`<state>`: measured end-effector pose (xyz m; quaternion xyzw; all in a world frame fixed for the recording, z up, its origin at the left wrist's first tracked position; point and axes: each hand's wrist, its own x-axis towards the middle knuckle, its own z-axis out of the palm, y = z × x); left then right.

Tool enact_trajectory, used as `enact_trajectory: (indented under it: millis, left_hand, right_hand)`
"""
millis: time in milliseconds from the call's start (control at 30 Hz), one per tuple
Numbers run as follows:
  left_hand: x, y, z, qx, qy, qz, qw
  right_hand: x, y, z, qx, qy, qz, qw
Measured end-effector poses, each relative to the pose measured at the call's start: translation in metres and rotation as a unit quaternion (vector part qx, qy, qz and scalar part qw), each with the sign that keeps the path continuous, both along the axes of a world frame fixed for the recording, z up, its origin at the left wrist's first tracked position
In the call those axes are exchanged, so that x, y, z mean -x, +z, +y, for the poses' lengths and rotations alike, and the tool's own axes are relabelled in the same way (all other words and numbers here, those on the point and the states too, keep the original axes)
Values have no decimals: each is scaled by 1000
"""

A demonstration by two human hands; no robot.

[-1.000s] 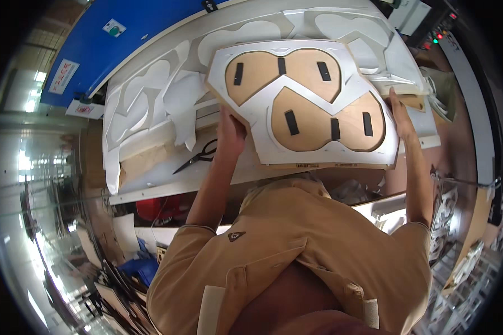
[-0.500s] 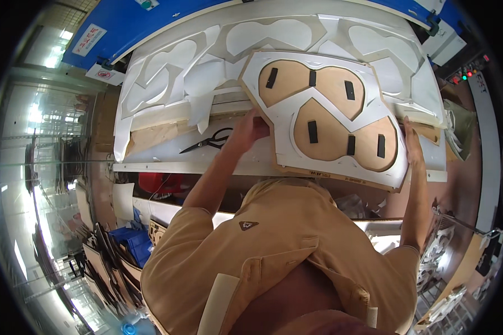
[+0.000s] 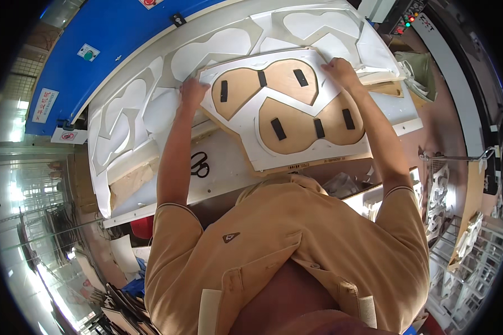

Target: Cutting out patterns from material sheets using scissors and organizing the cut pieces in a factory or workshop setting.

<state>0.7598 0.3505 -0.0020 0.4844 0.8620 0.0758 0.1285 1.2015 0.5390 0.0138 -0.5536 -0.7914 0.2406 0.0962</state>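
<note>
Board: flat wooden template board with white sheet and two brown rounded cut-outs [image 3: 288,111], lying on the white surface [image 3: 229,167].
Hands: left [image 3: 193,89] and right [image 3: 341,70] grip its far corners.
Edges: black scissors [image 3: 198,164] lie beside the left forearm; blue wall panel [image 3: 67,61] behind.

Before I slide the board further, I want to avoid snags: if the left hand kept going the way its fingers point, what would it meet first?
The left hand points away across the table. First in line looks like the white sheet with heart-shaped cutouts, just beyond the die board; depth is unclear.
</note>
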Motion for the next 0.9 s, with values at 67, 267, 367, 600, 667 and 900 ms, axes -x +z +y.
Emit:
enact_trajectory:
  millis: [67, 267, 367, 600, 667, 900]
  left_hand:
    - [7, 4, 7, 38, -4, -11, 999]
    - [9, 15, 6, -24, -30, 10, 999]
    - [7, 27, -5, -7, -44, 29, 999]
    - [20, 25, -12, 7, -32, 2, 999]
    - [22, 20, -12, 11, -29, 16, 999]
    - [30, 28, -9, 19, -47, -21, 999]
  right_hand:
    - [16, -1, 6, 0, -7, -21, 1000]
    - [13, -6, 14, -11, -30, -57, 998]
    - [20, -6, 6, -10, -32, -78, 996]
    - [28, -6, -1, -10, -12, -53, 998]
    - [28, -8, 0, 1, -11, -25, 1000]
    - [33, -5, -9, -43, 27, 17, 999]
